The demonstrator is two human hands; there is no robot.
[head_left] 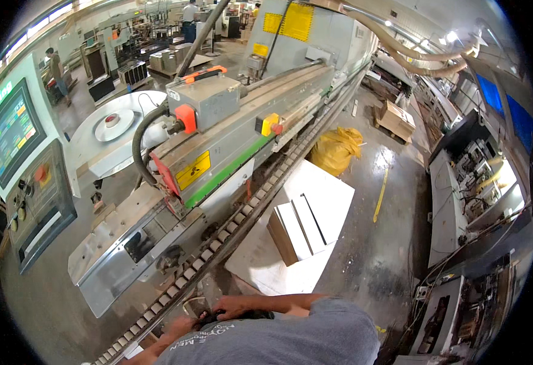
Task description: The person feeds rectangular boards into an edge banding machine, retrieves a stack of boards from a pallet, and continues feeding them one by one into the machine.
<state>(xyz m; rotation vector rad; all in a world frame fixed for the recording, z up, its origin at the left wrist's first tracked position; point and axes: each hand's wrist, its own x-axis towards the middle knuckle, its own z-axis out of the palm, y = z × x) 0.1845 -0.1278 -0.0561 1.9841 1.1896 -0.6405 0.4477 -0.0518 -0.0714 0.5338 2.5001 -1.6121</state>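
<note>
Head view: both hands, the left hand (181, 327) and the right hand (234, 306), are seen at a dark thing (251, 314) beside the roller track (217, 243), their grip cannot be told, and fingers could get pinched if rollers turned

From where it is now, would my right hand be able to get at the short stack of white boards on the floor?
Probably yes. The right hand is low beside the conveyor track, and the white boards lie just beyond on the big white panel, with nothing between.
</note>
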